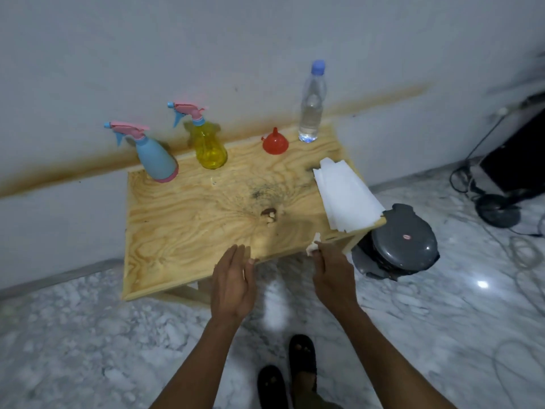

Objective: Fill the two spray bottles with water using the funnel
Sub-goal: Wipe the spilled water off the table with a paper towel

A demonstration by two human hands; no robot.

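Fingertips of the right hand (pixel 330 276) pinch a white scrap (pixel 313 246), left hand (pixel 233 278) open and empty at the table (pixel 177 231) edge; blue spray bottle (pixel 156 160), yellow spray bottle (pixel 209 146), funnel (pixel 275 143) and water bottle (pixel 312 107) stand untouched behind, so uncapping a sprayer likely comes next.

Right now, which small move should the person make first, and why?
Probably drop the paper scrap pinched in the right hand, then reach for a spray bottle: both the blue bottle and yellow bottle still wear spray heads, and the funnel sits unused.

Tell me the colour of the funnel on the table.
The funnel is red; the head view shows it.
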